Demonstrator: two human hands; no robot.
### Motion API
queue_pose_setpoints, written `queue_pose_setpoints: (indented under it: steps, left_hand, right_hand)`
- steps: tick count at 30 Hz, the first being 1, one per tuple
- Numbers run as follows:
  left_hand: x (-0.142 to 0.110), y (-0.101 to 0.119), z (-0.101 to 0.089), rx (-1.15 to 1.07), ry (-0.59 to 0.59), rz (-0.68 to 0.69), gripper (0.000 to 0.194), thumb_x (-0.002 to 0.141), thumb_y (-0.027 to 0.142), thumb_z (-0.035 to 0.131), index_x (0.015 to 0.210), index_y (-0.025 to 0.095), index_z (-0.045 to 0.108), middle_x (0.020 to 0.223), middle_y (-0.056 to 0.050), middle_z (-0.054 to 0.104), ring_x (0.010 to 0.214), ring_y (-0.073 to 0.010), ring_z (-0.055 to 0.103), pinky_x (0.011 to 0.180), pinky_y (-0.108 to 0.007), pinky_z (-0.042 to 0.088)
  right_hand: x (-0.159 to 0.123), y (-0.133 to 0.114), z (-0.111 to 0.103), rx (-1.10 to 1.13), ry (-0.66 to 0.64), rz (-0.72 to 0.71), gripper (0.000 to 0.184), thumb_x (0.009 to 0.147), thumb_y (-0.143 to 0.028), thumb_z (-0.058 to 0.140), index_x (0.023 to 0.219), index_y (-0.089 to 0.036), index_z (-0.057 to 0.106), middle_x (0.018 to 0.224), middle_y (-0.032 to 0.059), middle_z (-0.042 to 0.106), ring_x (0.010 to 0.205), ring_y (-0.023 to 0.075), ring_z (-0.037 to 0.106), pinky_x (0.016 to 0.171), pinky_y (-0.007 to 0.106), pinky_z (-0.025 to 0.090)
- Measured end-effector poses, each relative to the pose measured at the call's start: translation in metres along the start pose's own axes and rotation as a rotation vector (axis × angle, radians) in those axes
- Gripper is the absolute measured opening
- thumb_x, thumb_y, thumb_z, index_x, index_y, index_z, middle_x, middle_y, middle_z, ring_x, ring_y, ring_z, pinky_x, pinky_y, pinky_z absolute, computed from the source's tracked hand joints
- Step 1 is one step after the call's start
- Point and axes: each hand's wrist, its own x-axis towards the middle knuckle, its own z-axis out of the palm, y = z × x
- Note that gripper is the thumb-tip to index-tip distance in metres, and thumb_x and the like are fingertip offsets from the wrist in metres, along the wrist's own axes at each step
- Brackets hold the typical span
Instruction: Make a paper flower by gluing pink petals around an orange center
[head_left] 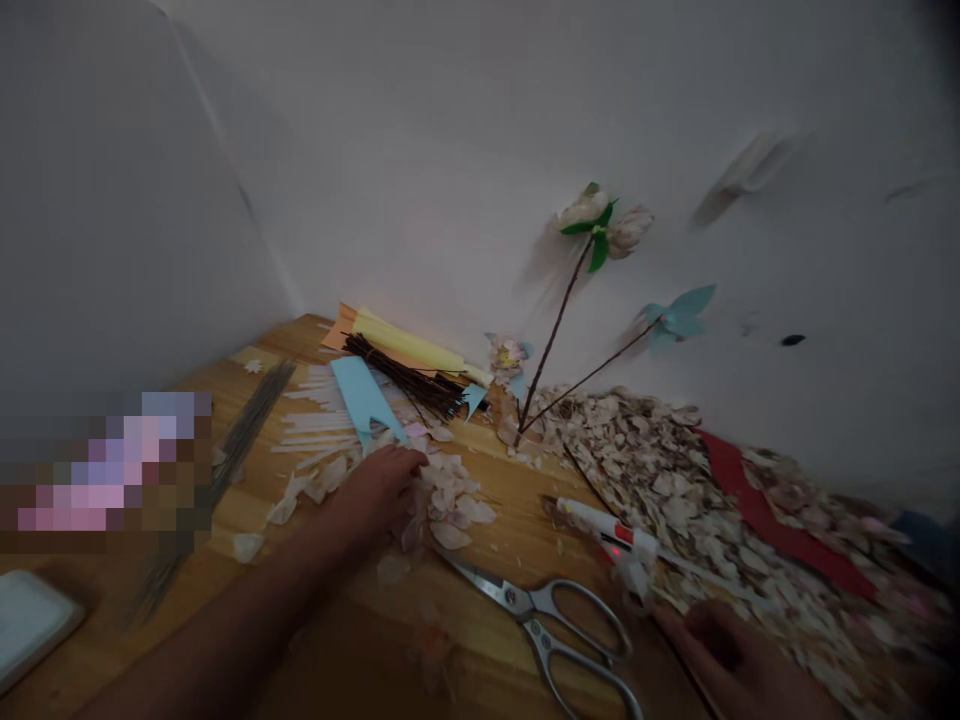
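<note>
Reaching into pale papery petals (450, 500) on wooden counter (510, 520)
Left hand (379, 490) loosely spread on petals; right hand (731, 660) at 5 o'clock, grip unclear, beside steel scissors (555, 625)

The picture is dim and soft all over, darkest toward the lower corners, where the right hand (739, 665) smears into blur. The wall (450, 150) is evenly grey; the paper flower (600, 222) throws a blurred shadow leftward. A pixelated block covers the table's (510, 500) left edge.

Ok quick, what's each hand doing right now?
Left hand: fingers curled down on the loose petals, grip cannot be told.
Right hand: low beside the scissors, holding nothing visible.
</note>
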Motion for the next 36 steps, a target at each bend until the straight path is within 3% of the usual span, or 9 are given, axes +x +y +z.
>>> queue_pose_setpoints:
  steps: [2, 6, 13, 20, 22, 26, 30, 33, 36]
  left_hand:
    - [0.000, -0.001, 0.001, -0.014, -0.009, 0.007, 0.044, 0.068, 0.003, 0.049, 0.106, 0.020, 0.060, 0.102, -0.008, 0.063, 0.100, -0.0233, 0.055, 0.088, -0.033, 0.040]
    - [-0.001, -0.001, 0.003, -0.064, -0.006, 0.007, 0.040, 0.068, 0.003, 0.048, 0.102, 0.019, 0.063, 0.097, -0.008, 0.063, 0.099, -0.0238, 0.055, 0.087, -0.034, 0.040]
    - [-0.005, 0.005, 0.000, -0.305, 0.083, -0.123, 0.024, 0.074, 0.016, 0.049, 0.095, 0.019, 0.060, 0.089, -0.006, 0.064, 0.086, -0.0225, 0.059, 0.078, -0.034, 0.042]
    - [-0.006, 0.033, -0.007, -0.769, 0.028, -0.331, 0.025, 0.061, 0.026, 0.060, 0.084, 0.016, 0.055, 0.073, -0.002, 0.060, 0.070, -0.0187, 0.063, 0.064, -0.032, 0.051]
    - [-0.007, 0.042, -0.008, -0.878, -0.018, -0.389, 0.028, 0.057, 0.029, 0.064, 0.080, 0.016, 0.055, 0.070, 0.000, 0.060, 0.068, -0.0192, 0.065, 0.061, -0.032, 0.052]
    - [-0.013, 0.056, -0.010, -1.001, -0.067, -0.459, 0.032, 0.053, 0.026, 0.070, 0.080, 0.015, 0.057, 0.073, 0.000, 0.062, 0.063, -0.0161, 0.065, 0.060, -0.030, 0.052]
    - [-0.018, 0.062, -0.009, -1.028, 0.044, -0.408, 0.035, 0.052, 0.015, 0.071, 0.085, 0.015, 0.061, 0.076, -0.001, 0.066, 0.063, -0.0123, 0.062, 0.062, -0.026, 0.050]
    - [-0.020, 0.063, -0.003, -1.049, 0.095, -0.341, 0.036, 0.054, 0.015, 0.071, 0.088, 0.016, 0.061, 0.076, 0.000, 0.066, 0.065, -0.0120, 0.061, 0.063, -0.027, 0.050]
    - [-0.022, 0.063, 0.005, -1.169, 0.052, -0.354, 0.036, 0.054, 0.018, 0.074, 0.087, 0.016, 0.061, 0.069, 0.002, 0.063, 0.063, -0.0128, 0.060, 0.060, -0.029, 0.052]
  right_hand:
    - [0.012, 0.011, 0.001, 0.036, 0.048, -0.022, 0.041, 0.069, -0.062, 0.053, 0.072, -0.023, 0.063, 0.061, 0.0028, 0.068, 0.058, 0.0240, 0.064, 0.052, 0.033, 0.049]
    - [0.033, 0.009, 0.015, 0.160, 0.101, -0.032, 0.057, 0.062, -0.061, 0.059, 0.091, -0.012, 0.064, 0.087, 0.0134, 0.070, 0.077, 0.0285, 0.065, 0.067, 0.037, 0.051]
    - [0.045, -0.019, 0.034, 0.243, 0.073, -0.002, 0.048, 0.067, -0.060, 0.051, 0.074, -0.015, 0.067, 0.055, 0.0033, 0.065, 0.056, 0.0239, 0.058, 0.051, 0.032, 0.042]
    - [0.022, -0.050, 0.014, 0.481, 0.154, 0.215, 0.039, 0.065, -0.054, 0.061, 0.073, -0.016, 0.070, 0.049, 0.0011, 0.064, 0.051, 0.0211, 0.058, 0.042, 0.027, 0.041]
    - [0.013, -0.061, 0.007, 0.620, 0.216, 0.180, 0.035, 0.060, -0.050, 0.067, 0.071, -0.017, 0.070, 0.055, 0.0010, 0.067, 0.056, 0.0212, 0.061, 0.047, 0.026, 0.046]
    - [-0.006, -0.080, 0.006, 0.945, 0.084, 0.154, 0.036, 0.055, -0.047, 0.073, 0.076, -0.018, 0.073, 0.076, 0.0043, 0.074, 0.076, 0.0258, 0.067, 0.065, 0.028, 0.053]
    - [-0.022, -0.099, 0.014, 1.142, -0.012, 0.213, 0.038, 0.055, -0.046, 0.076, 0.080, -0.018, 0.072, 0.081, 0.0055, 0.075, 0.082, 0.0275, 0.067, 0.073, 0.033, 0.053]
    - [-0.025, -0.113, 0.010, 1.210, 0.036, 0.307, 0.037, 0.052, -0.044, 0.078, 0.077, -0.018, 0.071, 0.071, 0.0035, 0.073, 0.070, 0.0240, 0.067, 0.061, 0.030, 0.052]
    - [-0.019, -0.120, 0.005, 1.168, 0.066, 0.303, 0.032, 0.051, -0.044, 0.079, 0.066, -0.017, 0.068, 0.057, 0.0001, 0.067, 0.051, 0.0154, 0.058, 0.047, 0.023, 0.045]
